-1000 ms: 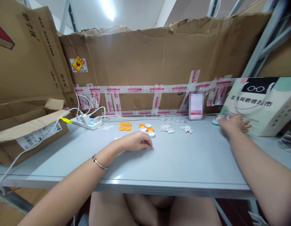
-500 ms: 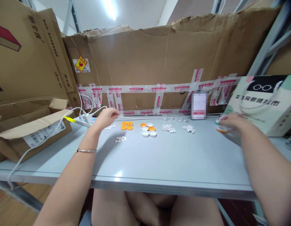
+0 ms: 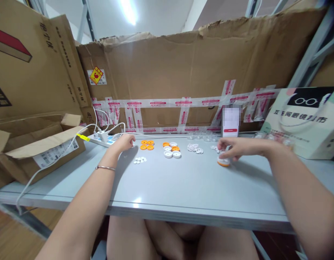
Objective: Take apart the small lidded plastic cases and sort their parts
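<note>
— Head view. Changes?

— Entry 1: right hand (image 3: 238,148). It has come in from the bag (image 3: 304,122) at 3 o'clock to 1 o'clock on the table (image 3: 183,187). My fingers are clamped from above on the cap (image 3: 223,162), whose orange base rests on the table. That piece now sits just beside the white rings (image 3: 194,147).
Entry 2: left hand (image 3: 125,141). It has gone from the centre out to 11 o'clock, by the strip (image 3: 102,138). The fingers are curled; I cannot tell if they hold anything.

— Writing?

— Bag: a spectacles drawing and a Chinese line, partly 网眼镜. Box (image 3: 48,151) at 9 o'clock: a barcode label, unreadable. Tape (image 3: 183,102): red print, too small to read. Card (image 3: 230,121) at 12 o'clock: blurred.
</note>
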`<control>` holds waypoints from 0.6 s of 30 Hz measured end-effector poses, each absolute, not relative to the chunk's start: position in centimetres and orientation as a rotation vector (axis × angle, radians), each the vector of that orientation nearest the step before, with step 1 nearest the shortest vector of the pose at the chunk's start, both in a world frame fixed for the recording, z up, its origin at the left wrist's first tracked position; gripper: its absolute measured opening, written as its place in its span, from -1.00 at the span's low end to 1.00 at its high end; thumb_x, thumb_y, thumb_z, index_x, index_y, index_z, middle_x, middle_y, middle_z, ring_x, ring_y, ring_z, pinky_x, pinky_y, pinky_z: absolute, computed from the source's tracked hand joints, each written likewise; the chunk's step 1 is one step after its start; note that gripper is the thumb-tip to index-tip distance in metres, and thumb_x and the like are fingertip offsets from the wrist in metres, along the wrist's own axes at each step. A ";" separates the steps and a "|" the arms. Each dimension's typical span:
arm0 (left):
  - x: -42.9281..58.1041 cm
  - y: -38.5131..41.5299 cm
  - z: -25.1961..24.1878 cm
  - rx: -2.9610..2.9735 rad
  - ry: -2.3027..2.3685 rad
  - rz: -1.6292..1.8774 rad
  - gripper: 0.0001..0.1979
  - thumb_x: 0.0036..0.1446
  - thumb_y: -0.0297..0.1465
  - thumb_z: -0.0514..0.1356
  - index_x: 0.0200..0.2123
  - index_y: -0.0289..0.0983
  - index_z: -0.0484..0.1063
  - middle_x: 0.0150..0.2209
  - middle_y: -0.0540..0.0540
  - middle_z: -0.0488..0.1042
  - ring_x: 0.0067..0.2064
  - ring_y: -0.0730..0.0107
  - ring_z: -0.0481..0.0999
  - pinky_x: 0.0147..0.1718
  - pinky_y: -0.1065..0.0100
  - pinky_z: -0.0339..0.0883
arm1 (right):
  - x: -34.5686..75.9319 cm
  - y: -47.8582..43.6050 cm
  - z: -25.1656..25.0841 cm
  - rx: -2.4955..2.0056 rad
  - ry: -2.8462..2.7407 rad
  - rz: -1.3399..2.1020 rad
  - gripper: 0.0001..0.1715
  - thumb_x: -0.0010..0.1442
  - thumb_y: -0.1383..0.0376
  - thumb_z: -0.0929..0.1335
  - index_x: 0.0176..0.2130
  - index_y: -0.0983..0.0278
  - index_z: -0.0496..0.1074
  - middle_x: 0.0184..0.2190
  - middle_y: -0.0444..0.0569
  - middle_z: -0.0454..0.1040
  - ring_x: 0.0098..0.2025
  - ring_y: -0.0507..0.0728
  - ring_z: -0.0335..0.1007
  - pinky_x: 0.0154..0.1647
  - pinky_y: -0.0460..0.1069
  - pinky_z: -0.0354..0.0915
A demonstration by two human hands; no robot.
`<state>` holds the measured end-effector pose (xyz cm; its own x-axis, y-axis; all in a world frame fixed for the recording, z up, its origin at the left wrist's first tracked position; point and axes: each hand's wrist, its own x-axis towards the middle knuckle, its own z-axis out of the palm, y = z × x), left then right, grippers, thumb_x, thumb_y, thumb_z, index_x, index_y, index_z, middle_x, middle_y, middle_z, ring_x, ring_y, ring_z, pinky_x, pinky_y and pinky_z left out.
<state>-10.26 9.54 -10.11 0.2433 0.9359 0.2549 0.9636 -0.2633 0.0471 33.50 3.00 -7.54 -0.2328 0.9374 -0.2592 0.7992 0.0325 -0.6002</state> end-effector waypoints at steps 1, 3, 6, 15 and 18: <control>-10.4 9.7 -10.3 -2.367 -1.833 -0.343 -0.75 -0.20 -0.49 0.13 -0.35 -0.24 0.45 -0.41 -0.05 0.51 -0.36 0.36 0.46 -0.41 0.47 0.24 | 32.6 2.7 -7.4 -1.766 -2.168 0.993 -0.70 -0.13 0.19 0.39 -0.37 0.22 0.27 -0.31 -0.04 0.36 -0.43 0.05 0.32 -0.39 -0.03 0.25; -10.5 10.0 -10.5 -2.341 -1.843 -0.325 -0.73 -0.20 -0.49 0.14 -0.32 -0.24 0.44 -0.41 -0.05 0.50 -0.36 0.36 0.46 -0.41 0.47 0.22 | 30.9 2.1 -7.2 -1.687 -2.296 0.999 -0.66 -0.12 0.15 0.39 -0.35 0.21 0.26 -0.34 -0.10 0.35 -0.47 0.03 0.32 -0.39 -0.03 0.24; -10.4 10.1 -10.7 -2.316 -1.849 -0.297 -0.69 -0.19 -0.50 0.13 -0.28 -0.26 0.43 -0.39 -0.06 0.50 -0.34 0.34 0.45 -0.42 0.47 0.21 | 29.0 1.6 -7.3 -1.568 -2.392 1.023 -0.65 -0.13 0.14 0.40 -0.35 0.21 0.25 -0.39 -0.13 0.32 -0.48 0.03 0.30 -0.42 -0.04 0.23; -9.5 8.8 -9.4 -2.292 -1.854 -0.340 -0.73 -0.16 -0.50 0.14 -0.28 -0.33 0.43 -0.39 -0.12 0.48 -0.36 0.31 0.43 -0.41 0.43 0.20 | 26.0 1.1 -7.9 -1.382 -2.359 1.097 -0.64 -0.15 0.12 0.41 -0.36 0.22 0.27 -0.45 -0.15 0.36 -0.51 0.03 0.29 -0.43 -0.05 0.18; -7.5 7.1 -8.2 -2.317 -1.822 -0.443 -0.75 -0.03 -0.38 0.11 -0.25 -0.33 0.41 -0.35 -0.12 0.47 -0.35 0.36 0.42 -0.39 0.43 0.21 | 24.8 1.2 -8.6 -1.348 -2.311 1.088 -0.60 -0.12 0.07 0.39 -0.34 0.23 0.25 -0.42 -0.12 0.36 -0.48 0.02 0.28 -0.46 -0.06 0.19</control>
